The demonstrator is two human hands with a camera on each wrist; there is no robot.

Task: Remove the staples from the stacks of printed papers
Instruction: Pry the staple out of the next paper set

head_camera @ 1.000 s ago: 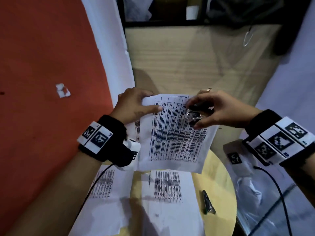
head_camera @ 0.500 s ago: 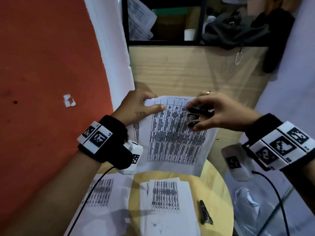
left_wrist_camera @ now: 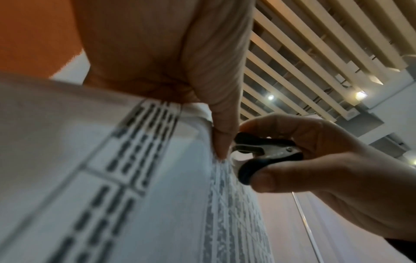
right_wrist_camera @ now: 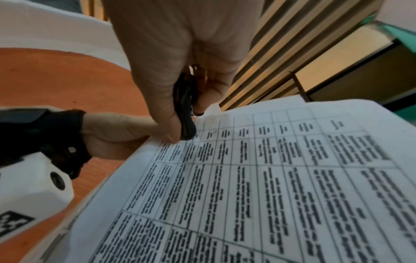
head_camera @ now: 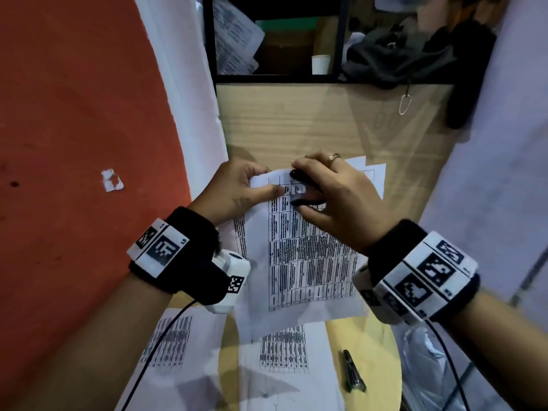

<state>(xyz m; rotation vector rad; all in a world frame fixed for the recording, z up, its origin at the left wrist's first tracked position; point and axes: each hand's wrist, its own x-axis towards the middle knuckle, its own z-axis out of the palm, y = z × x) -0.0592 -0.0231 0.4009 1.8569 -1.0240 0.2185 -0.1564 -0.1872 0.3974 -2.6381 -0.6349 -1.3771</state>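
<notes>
A person's left hand pinches the top left corner of a stack of printed papers, thumb pressed flat on the top sheet, holding it up above a round wooden table. The right hand clamps thumb and fingers on a black staple remover at that same corner. More printed sheets and a dark pen lie on the table below.
</notes>
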